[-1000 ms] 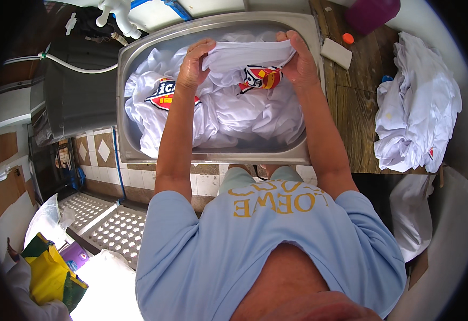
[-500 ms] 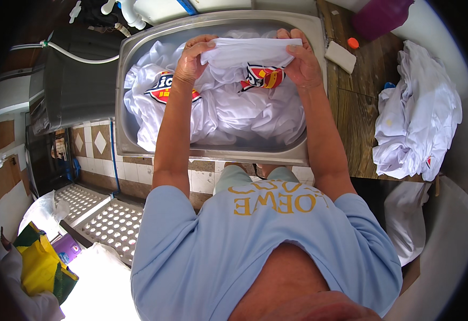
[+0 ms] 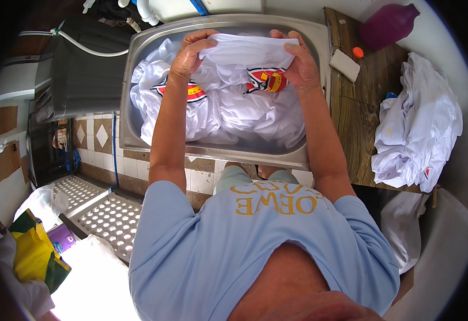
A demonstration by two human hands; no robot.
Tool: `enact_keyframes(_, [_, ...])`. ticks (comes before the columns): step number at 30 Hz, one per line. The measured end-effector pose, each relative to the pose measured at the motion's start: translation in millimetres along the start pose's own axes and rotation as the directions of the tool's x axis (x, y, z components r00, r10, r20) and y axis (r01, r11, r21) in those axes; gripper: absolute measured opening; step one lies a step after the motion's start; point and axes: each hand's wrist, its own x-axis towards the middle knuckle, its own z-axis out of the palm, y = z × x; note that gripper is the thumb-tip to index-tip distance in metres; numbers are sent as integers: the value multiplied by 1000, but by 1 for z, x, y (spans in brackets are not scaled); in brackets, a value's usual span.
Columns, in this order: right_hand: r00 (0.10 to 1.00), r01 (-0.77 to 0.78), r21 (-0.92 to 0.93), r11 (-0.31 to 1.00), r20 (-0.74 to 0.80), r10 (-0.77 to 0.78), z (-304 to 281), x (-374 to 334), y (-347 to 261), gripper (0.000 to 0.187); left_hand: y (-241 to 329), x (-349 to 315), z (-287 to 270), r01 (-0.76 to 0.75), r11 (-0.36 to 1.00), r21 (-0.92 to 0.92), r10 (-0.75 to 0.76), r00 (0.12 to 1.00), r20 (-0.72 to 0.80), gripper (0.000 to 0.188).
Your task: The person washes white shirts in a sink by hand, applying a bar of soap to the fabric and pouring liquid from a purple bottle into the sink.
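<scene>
A white garment (image 3: pixel 253 51) is stretched between my two hands over a metal sink (image 3: pixel 223 151). My left hand (image 3: pixel 192 52) pinches its left end, thumb on top. My right hand (image 3: pixel 300 61) grips the other end the same way, fingers folded behind the cloth. Below them, the basin is filled with wet white clothes (image 3: pixel 250 115) bearing red, yellow and black prints. One print lies by my left forearm, another just under the stretched cloth. Which kind of garment I hold cannot be made out.
Right of the sink, a wooden counter (image 3: pixel 354 115) carries a pale bar (image 3: pixel 345 66), an orange cap (image 3: pixel 357 52), a purple bottle (image 3: pixel 389 25) and a heap of white clothes (image 3: pixel 419 120). At left are a dark covered box (image 3: pixel 84 69), a white hose (image 3: pixel 87 49) and a yellow-green bag (image 3: pixel 33 251).
My hands keep their hold on the white garment, with slight shifts of the fingers. The whole view has shifted a little, so the counter's things appear lower.
</scene>
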Motion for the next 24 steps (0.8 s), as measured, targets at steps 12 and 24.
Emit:
enact_keyframes(12, [998,-57,69,996,-33,59,-7,10,13,9,-6,-1,-1,6,995,-104,-8,1000,-14,23])
enact_keyframes(24, [997,29,-50,998,-68,-33,-7,11,9,7,-20,-1,0,-218,961,169,228,973,-42,25])
